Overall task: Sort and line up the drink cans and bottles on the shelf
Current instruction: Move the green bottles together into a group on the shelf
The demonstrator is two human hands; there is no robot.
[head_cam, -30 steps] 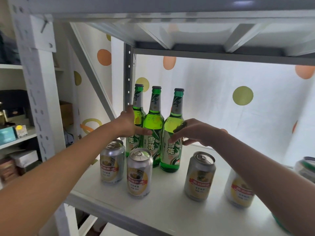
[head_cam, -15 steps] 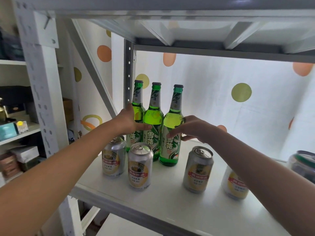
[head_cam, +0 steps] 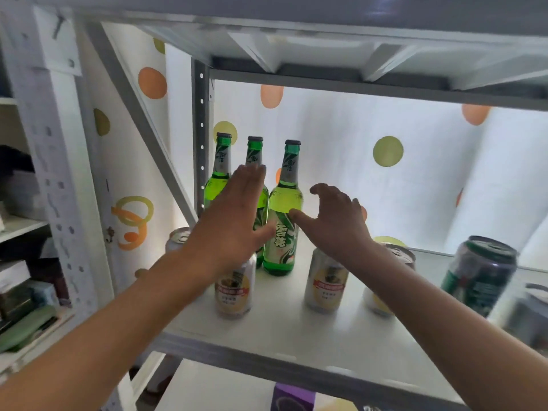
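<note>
Three green glass bottles stand in a row at the back left of the white shelf (head_cam: 290,330): left bottle (head_cam: 219,176), middle bottle (head_cam: 255,152), right bottle (head_cam: 283,221). My left hand (head_cam: 234,221) hovers flat with straight fingers in front of the left and middle bottles, holding nothing. My right hand (head_cam: 332,223) is spread with loosely bent fingers just right of the right bottle, its thumb near the glass, gripping nothing. Silver and yellow cans (head_cam: 235,289) (head_cam: 326,283) stand in front, and another can (head_cam: 178,238) is partly hidden behind my left arm.
A dark green can (head_cam: 480,274) stands at the right, with a blurred can (head_cam: 530,318) beside it at the frame edge. A further silver can (head_cam: 400,256) sits behind my right arm. A grey upright post (head_cam: 201,129) rises left of the bottles. A purple box (head_cam: 292,397) lies on the shelf below.
Both hands have let go of the bottles and drawn back toward me, fingers opening. The camera moved closer and turned right, bringing the dark green can into view.
</note>
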